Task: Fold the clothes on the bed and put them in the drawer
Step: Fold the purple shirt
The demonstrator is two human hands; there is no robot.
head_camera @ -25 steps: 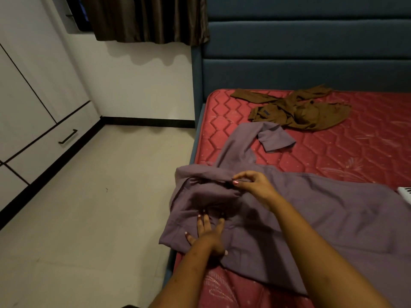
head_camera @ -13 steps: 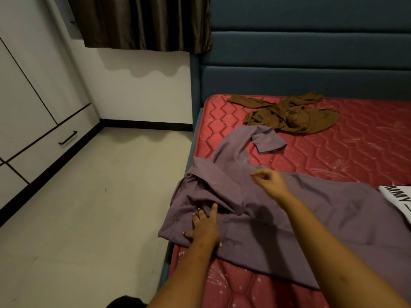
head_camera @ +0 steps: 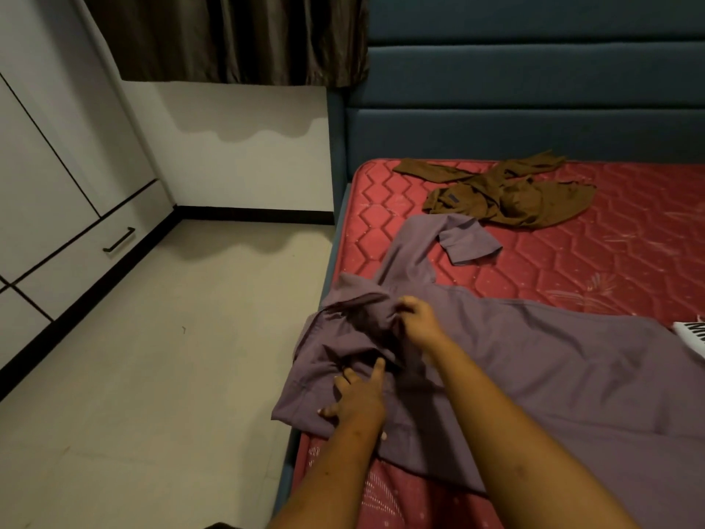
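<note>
Red quilted mattress (head_camera: 610, 261) is bearing the purple shirt (head_camera: 553, 376) at its left edge, a brown shirt (head_camera: 515, 200) lying beyond. Left hand (head_camera: 360, 400) is pressing the purple shirt with spread fingers, while the right hand (head_camera: 419, 322) is pinching its bunched fabric. Black lettering on a white item (head_camera: 692, 334) at the right is showing cut off, unreadable.

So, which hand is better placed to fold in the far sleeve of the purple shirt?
Probably the right hand: it grips the purple shirt just below the far sleeve, so it is nearer. The left hand rests flat on the shirt's near corner, pinning it.
</note>
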